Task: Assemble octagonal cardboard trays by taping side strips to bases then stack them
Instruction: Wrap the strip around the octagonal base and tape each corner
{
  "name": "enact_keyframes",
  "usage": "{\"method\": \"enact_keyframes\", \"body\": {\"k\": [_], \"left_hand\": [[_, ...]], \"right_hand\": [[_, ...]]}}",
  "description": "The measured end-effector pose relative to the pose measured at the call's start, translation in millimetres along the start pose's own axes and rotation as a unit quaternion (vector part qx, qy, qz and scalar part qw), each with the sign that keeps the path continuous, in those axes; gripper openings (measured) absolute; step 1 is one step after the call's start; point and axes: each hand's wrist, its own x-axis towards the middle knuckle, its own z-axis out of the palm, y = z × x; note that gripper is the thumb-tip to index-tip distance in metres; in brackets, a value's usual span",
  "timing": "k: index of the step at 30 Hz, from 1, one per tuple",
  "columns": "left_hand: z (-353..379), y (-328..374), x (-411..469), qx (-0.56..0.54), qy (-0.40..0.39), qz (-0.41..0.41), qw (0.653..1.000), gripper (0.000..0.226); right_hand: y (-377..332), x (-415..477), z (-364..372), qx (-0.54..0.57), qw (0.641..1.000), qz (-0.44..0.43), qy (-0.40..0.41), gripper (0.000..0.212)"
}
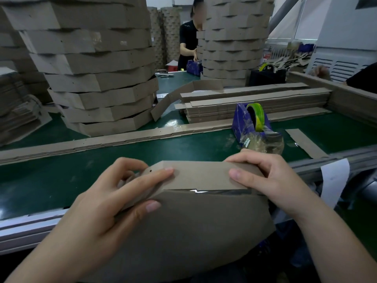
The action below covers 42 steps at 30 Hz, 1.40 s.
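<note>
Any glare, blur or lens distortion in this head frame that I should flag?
Head view: wide-angle bending curves the brown cardboard tray stack and the table's metal edge rail; glare patches sit on the green table surface; the background person's face is blurred; both hands and the held cardboard tray look sharp.

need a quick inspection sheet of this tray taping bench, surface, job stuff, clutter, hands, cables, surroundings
surface: green table with a metal front rail.
job's things: side strip held against the octagonal base, a gap showing along the seam; stack of finished trays far left; flat strips pile behind; blue tape dispenser with a yellow-green roll.
clutter: loose cardboard offcut right of the dispenser; bent strip leaning by the stack.
grippers: left hand and right hand both press the strip to the base.
cables: nothing seen.
surroundings: another person working at the far end, second tray stack beside them.
</note>
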Motion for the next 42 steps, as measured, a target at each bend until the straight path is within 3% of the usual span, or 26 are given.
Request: {"method": "enact_keyframes", "body": {"k": [9,12,17,26,28,30,33,35,37,39,42], "left_hand": [[-11,5,14,0.001,-0.042,0.018,0.999,0.037],[-7,21,28,0.058,-0.056,0.054,0.995,0.035],[3,41,47,0.168,-0.095,0.106,0.975,0.038],[8,32,46,0.149,-0.077,0.111,0.980,0.037],[8,30,46,0.143,-0.072,0.107,0.981,0.037],[8,28,47,0.135,-0.068,0.102,0.983,0.037],[10,24,48,0.127,-0.064,0.096,0.985,0.037],[10,24,49,0.125,-0.064,0.094,0.986,0.037],[11,25,49,0.125,-0.065,0.092,0.986,0.037],[11,25,50,0.125,-0.063,0.091,0.986,0.038],[12,25,50,0.123,-0.059,0.088,0.987,0.038]], "right_hand": [[-2,-2,19,-0.039,0.999,-0.018,0.014,0.034],[-4,-3,24,-0.032,0.999,-0.020,0.024,0.025],[-8,-2,32,-0.017,0.999,-0.032,0.019,0.028],[-4,0,30,0.037,0.999,-0.033,0.009,0.031],[-2,7,19,0.031,0.997,-0.032,0.063,0.026],[5,18,-2,0.025,0.980,-0.014,0.195,0.015],[22,40,-44,-0.073,0.908,0.062,0.408,0.011],[34,54,-67,-0.138,0.885,0.170,0.411,0.021],[45,65,-75,-0.110,0.895,0.257,0.347,0.030],[49,72,-74,-0.059,0.900,0.295,0.317,0.029],[52,76,-72,0.043,0.888,0.288,0.356,0.019]]}}
